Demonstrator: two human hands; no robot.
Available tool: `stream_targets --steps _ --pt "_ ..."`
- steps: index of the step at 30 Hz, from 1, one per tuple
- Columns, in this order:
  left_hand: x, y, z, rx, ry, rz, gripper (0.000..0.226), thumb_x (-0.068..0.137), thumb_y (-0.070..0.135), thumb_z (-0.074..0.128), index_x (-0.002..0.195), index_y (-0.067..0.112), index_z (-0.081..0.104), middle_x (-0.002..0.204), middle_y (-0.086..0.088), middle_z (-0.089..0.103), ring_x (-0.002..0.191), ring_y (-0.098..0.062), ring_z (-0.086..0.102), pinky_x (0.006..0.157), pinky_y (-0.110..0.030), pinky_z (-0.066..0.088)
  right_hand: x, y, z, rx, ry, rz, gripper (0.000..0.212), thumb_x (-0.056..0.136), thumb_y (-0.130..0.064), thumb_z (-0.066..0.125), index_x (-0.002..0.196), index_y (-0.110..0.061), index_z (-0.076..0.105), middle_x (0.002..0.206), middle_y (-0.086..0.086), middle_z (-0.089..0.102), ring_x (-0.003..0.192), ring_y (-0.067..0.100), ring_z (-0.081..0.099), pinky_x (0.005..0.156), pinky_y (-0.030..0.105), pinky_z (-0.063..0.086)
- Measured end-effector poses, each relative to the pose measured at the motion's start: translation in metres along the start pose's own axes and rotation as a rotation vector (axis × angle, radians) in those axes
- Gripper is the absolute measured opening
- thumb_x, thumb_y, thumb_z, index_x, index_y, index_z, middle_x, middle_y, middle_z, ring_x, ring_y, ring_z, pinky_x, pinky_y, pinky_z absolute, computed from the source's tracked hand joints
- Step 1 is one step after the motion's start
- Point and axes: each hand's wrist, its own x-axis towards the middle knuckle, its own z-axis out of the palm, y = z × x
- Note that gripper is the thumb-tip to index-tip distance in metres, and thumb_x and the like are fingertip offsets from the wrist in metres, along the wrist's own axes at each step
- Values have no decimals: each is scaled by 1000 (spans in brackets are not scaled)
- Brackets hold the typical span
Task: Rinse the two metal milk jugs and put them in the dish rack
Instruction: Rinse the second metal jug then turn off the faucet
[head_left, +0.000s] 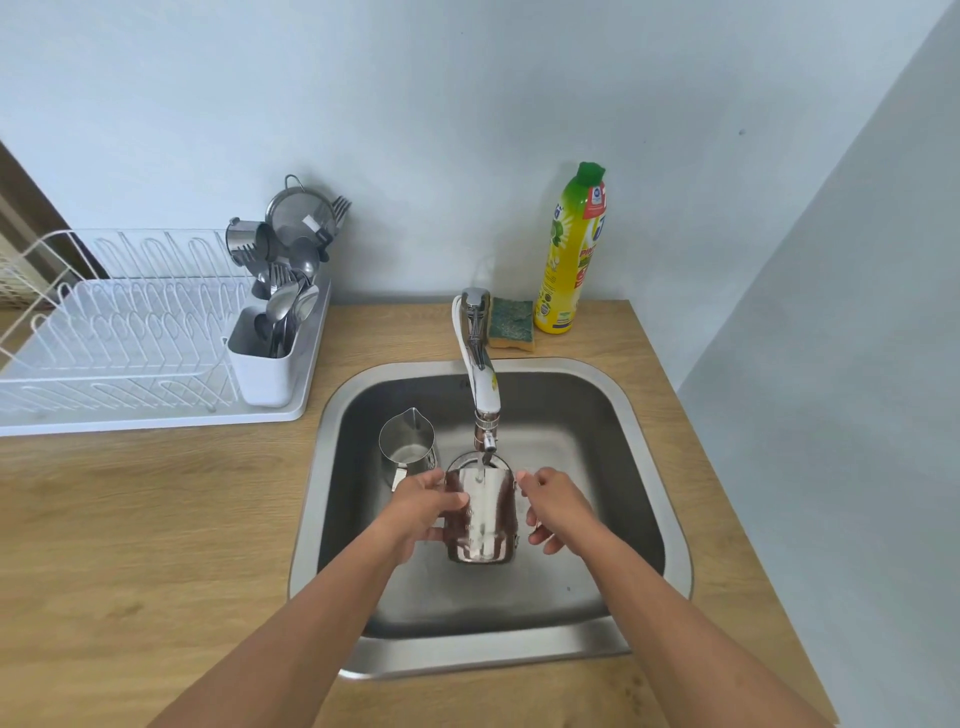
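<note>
- The white dish rack (130, 332) stands on the wooden counter (130, 519) at the far left, with its cutlery holder (262, 369) full of spoons and forks at the end nearest the sink.
- The second jug (408, 447) stands upright in the left part of the sink (571, 561). Its mouth faces up and its spout points towards the back wall, and it is just beside the left hand.
- The left hand (421, 512) grips the left side of the held jug (480, 514), with the thumb lying across its front.
- The held jug is over the middle of the basin, long axis upright and mouth up, with its handle on the right. Water from the tap (480, 364) falls straight into it.
- The right hand (553, 512) has curled fingers close to the jug's right side, with a fingertip near the rim. I cannot tell whether it grips.
- Open basin lies to the right of the hands and in front of them.
- A sponge (511, 323) and a yellow soap bottle (569, 249) stand behind the sink by the wall.
- A side wall (831, 364) closes off the counter's right edge.
</note>
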Motion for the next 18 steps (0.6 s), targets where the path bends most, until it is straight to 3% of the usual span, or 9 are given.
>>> stream_targets --steps 2,6,10,14,18 --pt "-1 -4 -2 8 -10 17 54 84 -10 64 134 5 52 110 -10 69 85 -18 67 54 -25 56 -1 4 3 67 -25 5 36 95 -48 42 100 -15 55 77 7 64 55 24 64 48 30 53" --pt "-3 -11 -2 21 22 88 50 80 -16 64 124 8 59 103 -4 70 85 -16 66 74 -30 55 -4 9 8 179 -38 5 30 96 -38 47 93 -10 58 81 7 59 61 26 57 51 32 54" --pt "-7 -16 1 25 25 156 51 78 -17 65 119 13 59 105 2 68 93 -14 65 75 -26 53 -3 17 12 199 7 -20 25 96 -32 51 85 -11 58 81 7 60 62 23 54 58 36 57" --pt "-8 -17 2 37 13 186 49 80 -14 66 117 16 59 109 1 68 99 -14 64 78 -25 52 -6 18 10 190 4 -50 26 93 -37 57 88 -11 58 82 8 62 66 21 55 51 30 54" --pt "-9 -16 1 50 22 181 51 81 -9 68 125 13 58 113 -1 68 98 -16 65 77 -26 52 -7 18 8 181 -3 -89 16 94 -29 57 94 -13 59 85 6 62 66 21 55 48 27 50"
